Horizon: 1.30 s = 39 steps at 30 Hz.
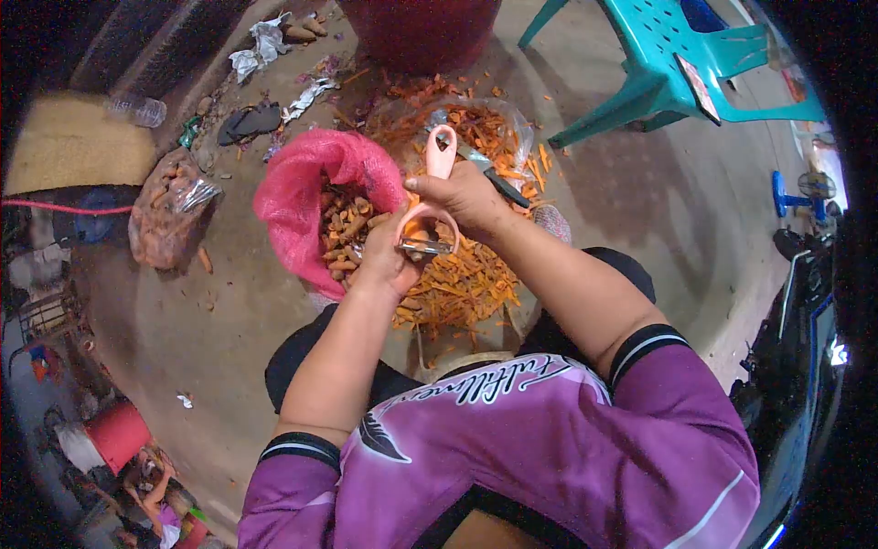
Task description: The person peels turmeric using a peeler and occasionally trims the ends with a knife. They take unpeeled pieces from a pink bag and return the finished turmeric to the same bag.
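My right hand (474,199) is closed around a pink Y-shaped peeler (441,156), its handle pointing away from me and its metal blade toward me. My left hand (388,254) is closed just under the peeler's head, on an orange root piece (420,226) that looks like turmeric. Fingers and the peeler partly cover this piece. Beside my left hand stands an open pink woven sack (297,197) with brown unpeeled roots (346,224) inside. Below my hands lies a heap of orange pieces (462,288). A knife (505,186) with a black handle lies beyond my right hand.
A large red tub (421,32) stands ahead. At the right is a teal plastic chair (631,101) with a phone-like object (698,89). On the left are a plastic bag of roots (171,210), a dark slipper (249,123) and crumpled wrappers (265,41). Another person (157,503) appears lower left.
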Motion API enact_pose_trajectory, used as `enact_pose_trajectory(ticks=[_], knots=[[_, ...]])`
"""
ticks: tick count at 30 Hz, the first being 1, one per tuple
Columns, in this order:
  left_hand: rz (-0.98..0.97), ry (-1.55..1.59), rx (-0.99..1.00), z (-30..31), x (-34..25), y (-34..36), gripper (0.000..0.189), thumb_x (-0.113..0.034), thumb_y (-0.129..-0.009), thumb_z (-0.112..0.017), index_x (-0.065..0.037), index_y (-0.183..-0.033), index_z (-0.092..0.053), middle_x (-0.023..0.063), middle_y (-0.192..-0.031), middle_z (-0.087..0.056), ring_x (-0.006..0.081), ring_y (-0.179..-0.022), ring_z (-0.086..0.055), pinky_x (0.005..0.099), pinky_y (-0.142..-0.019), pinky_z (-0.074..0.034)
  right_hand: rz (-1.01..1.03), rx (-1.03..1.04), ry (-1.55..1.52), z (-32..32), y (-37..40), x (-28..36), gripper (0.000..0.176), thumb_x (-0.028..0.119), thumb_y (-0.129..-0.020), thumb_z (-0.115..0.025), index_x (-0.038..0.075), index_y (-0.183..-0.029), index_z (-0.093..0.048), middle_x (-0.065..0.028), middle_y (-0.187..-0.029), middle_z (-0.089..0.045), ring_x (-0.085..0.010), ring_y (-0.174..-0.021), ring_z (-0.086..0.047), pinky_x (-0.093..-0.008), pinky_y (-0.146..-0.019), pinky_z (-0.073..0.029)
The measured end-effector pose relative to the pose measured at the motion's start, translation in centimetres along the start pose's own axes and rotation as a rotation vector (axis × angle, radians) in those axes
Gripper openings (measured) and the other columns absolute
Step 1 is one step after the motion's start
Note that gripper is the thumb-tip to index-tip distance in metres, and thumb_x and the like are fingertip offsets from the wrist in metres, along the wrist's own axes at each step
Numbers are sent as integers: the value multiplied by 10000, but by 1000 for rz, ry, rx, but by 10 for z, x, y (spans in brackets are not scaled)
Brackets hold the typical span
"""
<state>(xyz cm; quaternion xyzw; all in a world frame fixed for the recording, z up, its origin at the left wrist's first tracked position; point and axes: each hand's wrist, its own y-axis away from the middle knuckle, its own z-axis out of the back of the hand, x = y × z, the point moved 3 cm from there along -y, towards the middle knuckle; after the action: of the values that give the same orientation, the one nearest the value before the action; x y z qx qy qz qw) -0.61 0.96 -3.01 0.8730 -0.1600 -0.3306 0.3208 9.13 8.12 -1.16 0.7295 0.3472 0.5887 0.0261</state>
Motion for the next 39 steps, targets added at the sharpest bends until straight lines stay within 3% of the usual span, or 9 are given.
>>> enact_pose_trajectory(ticks=[4,7,14,17,20,23,28,36,39], knots=[[155,61,151,-3,4,4,297,-317,-851,-416,-47,-939,-502,31,-725,-508,122,-587,-470,242,-486,-404,64,-518,168,62,-34,-3,278,225,-688,-662,-1,-754,-514,-39,-659,-517,-106,-544,-487,-241,-471,-394],[140,92,120,-4,1,6,294,-324,-850,-417,-59,-950,-496,33,-727,-503,125,-578,-463,244,-482,-402,160,-484,-44,56,-30,1,358,332,-620,-707,12,-619,-546,-47,-586,-554,-108,-515,-510,-241,-467,-407],[65,65,-40,4,3,0,277,-323,-828,-467,-65,-920,-510,39,-718,-510,143,-584,-498,252,-470,-408,64,86,82,-8,13,11,264,200,-674,-677,-4,-760,-533,-44,-672,-535,-115,-591,-515,-245,-530,-433],[95,52,-5,6,5,2,275,-332,-821,-480,-74,-909,-511,36,-707,-501,136,-575,-490,247,-462,-396,57,-59,176,21,-23,-27,266,213,-671,-681,-6,-742,-547,-39,-658,-538,-111,-572,-510,-241,-510,-419],[209,94,144,6,5,2,286,-349,-827,-465,-78,-909,-506,37,-709,-501,131,-569,-481,238,-460,-391,53,-532,372,56,-28,4,277,225,-678,-675,-12,-733,-543,-38,-633,-536,-108,-529,-500,-235,-469,-393],[179,44,103,-1,1,8,305,-360,-826,-465,-77,-931,-506,36,-727,-506,124,-575,-479,233,-460,-388,153,-436,48,51,-27,0,289,232,-674,-677,-16,-730,-540,-41,-649,-539,-106,-539,-500,-230,-469,-392],[11,15,-81,0,0,4,320,-368,-812,-487,-94,-976,-508,31,-767,-523,108,-587,-490,226,-463,-395,99,40,100,-5,7,10,272,221,-655,-688,6,-720,-534,-34,-665,-529,-105,-547,-494,-239,-479,-398],[188,-3,75,4,3,6,259,-325,-823,-474,-98,-943,-508,29,-722,-527,117,-582,-497,239,-463,-404,215,-528,35,58,-28,7,270,245,-686,-664,18,-709,-520,-26,-644,-516,-98,-531,-482,-229,-454,-379],[131,27,65,1,-3,8,247,-319,-823,-473,-97,-928,-506,26,-718,-523,120,-578,-494,237,-458,-399,86,-329,45,37,-12,12,289,240,-680,-672,7,-749,-514,-27,-662,-517,-104,-539,-480,-228,-475,-390]])
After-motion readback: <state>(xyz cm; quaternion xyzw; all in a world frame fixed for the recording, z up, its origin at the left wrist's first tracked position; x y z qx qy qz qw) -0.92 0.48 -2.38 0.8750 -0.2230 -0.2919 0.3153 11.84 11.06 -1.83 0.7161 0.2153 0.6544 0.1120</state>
